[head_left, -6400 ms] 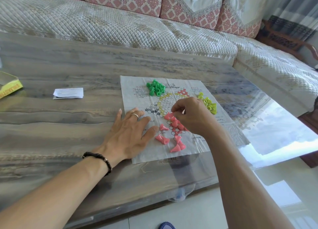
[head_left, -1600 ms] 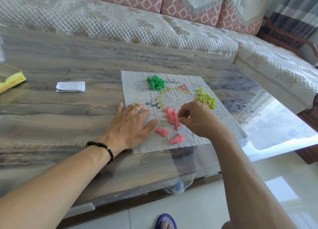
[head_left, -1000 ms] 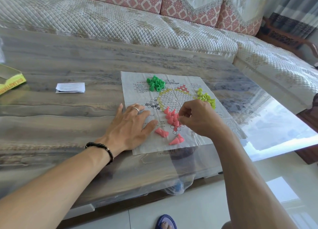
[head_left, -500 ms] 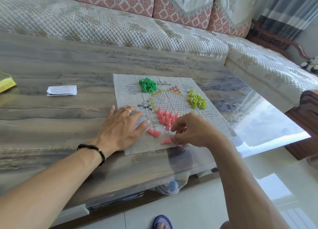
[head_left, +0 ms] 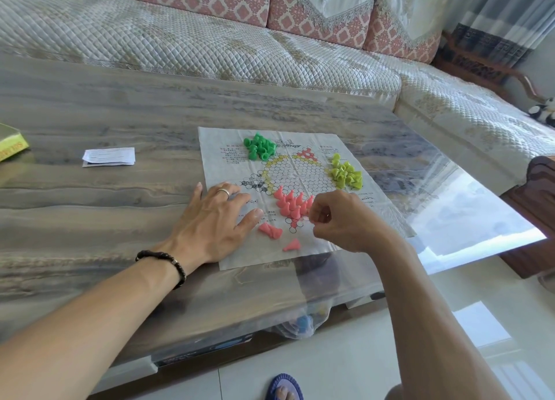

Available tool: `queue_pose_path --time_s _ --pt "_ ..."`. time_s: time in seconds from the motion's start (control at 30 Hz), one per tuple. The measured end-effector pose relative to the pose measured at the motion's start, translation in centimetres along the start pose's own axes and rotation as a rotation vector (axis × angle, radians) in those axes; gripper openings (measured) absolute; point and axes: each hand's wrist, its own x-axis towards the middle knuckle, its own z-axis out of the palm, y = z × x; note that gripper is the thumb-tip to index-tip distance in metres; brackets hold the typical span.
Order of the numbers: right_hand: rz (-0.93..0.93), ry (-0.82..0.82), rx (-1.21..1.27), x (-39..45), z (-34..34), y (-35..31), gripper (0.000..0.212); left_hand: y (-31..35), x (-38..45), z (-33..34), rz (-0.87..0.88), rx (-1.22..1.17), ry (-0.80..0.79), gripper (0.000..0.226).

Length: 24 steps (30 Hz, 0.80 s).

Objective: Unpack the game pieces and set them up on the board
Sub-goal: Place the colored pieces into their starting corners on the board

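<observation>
Your cluster of standing pink cone-shaped plastic pieces (head_left: 292,203) has grown: about six seconds ago most of them lay scattered on their sides, and now only a pair of fallen pink cones (head_left: 270,230) just beyond your left thumb and one loose pink cone (head_left: 292,245) just short of your right hand remain, so by my reading the pink corner is nearly filled. Your right hand (head_left: 342,221) has swung back from that loose cone and sits curled at the cluster's right edge, fingertips pinched together; whether a piece is between them I cannot tell. Your left hand (head_left: 217,221) lies flat and spread wide, pinning the thin, creased printed paper board (head_left: 303,176) to the glossy grey stone-look table (head_left: 120,207). Farther beyond your hands, the green plastic pawns (head_left: 259,146) and the yellow-green plastic pawns (head_left: 345,172) wait in untidy heaps.
</observation>
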Motion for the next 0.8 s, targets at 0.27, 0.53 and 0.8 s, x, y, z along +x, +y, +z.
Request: queue_pose_path --time_s 0.27,0.53,0.8 --pt "0.01 0.252 0.096 0.4 0.1 1.4 0.01 0.3 -0.1 -0.2 -0.008 0.012 -0.009 0.065" --pt "0.004 0.23 0.067 1.0 0.8 1.4 0.014 0.2 -0.1 -0.2 -0.009 -0.008 -0.011 0.066" --pt "-0.001 0.229 0.005 1.5 1.3 1.2 0.012 0.2 -0.1 -0.2 -0.011 -0.003 -0.013 0.071"
